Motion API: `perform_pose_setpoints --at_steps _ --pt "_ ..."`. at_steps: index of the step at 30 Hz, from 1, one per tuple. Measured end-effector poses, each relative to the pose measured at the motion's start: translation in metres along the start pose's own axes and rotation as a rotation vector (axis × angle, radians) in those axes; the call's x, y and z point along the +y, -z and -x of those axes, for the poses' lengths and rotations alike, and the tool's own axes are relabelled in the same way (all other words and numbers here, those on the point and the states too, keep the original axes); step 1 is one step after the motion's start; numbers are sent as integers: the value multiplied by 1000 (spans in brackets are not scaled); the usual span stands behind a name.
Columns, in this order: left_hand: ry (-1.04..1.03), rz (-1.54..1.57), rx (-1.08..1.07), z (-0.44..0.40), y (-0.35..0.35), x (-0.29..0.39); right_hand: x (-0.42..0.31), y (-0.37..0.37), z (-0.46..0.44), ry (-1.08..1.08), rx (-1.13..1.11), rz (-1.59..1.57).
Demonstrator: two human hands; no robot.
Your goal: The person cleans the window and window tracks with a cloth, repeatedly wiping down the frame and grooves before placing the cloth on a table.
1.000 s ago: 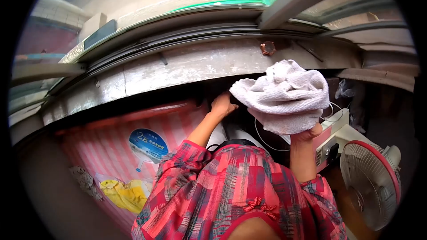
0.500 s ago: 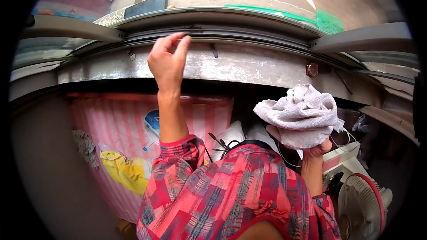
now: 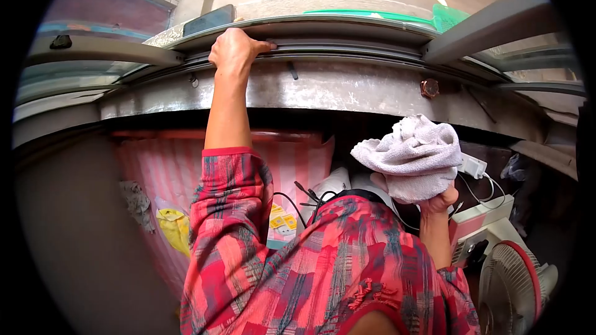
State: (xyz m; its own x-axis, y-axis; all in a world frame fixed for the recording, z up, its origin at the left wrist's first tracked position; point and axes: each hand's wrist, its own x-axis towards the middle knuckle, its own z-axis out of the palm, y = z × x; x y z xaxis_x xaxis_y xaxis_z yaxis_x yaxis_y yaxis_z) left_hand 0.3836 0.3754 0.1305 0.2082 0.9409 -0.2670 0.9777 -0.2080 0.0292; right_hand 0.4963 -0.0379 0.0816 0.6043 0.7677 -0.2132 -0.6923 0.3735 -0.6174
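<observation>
The gray window sill [image 3: 304, 94] has a brown eight-sided thing [image 3: 429, 88] on it, and the pink striped sheet [image 3: 162, 167] holds a yellow cloth [image 3: 174, 229] and a crumpled gray cloth [image 3: 135, 203].

My shirt [image 3: 304, 260] is patchwork-checked in red, pink and dark blue-grey, my towel [image 3: 415, 160] pale lilac-white, the cover [image 3: 162, 161] striped pink and white, the cloth [image 3: 174, 229] bright yellow, and the electric fan [image 3: 506, 288] off-white with a red rim.

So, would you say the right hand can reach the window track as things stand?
Likely yes: though the right hand holds a white towel, little on the sill blocks its way to the window track.
</observation>
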Motion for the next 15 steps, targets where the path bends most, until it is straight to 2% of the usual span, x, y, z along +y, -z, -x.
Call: perform_pose_setpoints --at_steps 3,8,14,15 --pt "137 19 -97 5 8 16 1 -4 -5 -8 -52 -23" --pt "150 34 -105 -7 4 19 -6 -11 -2 -22 29 50" --pt "282 147 -63 8 4 24 -9 -7 2 17 19 -49" --pt "275 187 -73 11 4 23 -8 -2 0 46 -35 -40"
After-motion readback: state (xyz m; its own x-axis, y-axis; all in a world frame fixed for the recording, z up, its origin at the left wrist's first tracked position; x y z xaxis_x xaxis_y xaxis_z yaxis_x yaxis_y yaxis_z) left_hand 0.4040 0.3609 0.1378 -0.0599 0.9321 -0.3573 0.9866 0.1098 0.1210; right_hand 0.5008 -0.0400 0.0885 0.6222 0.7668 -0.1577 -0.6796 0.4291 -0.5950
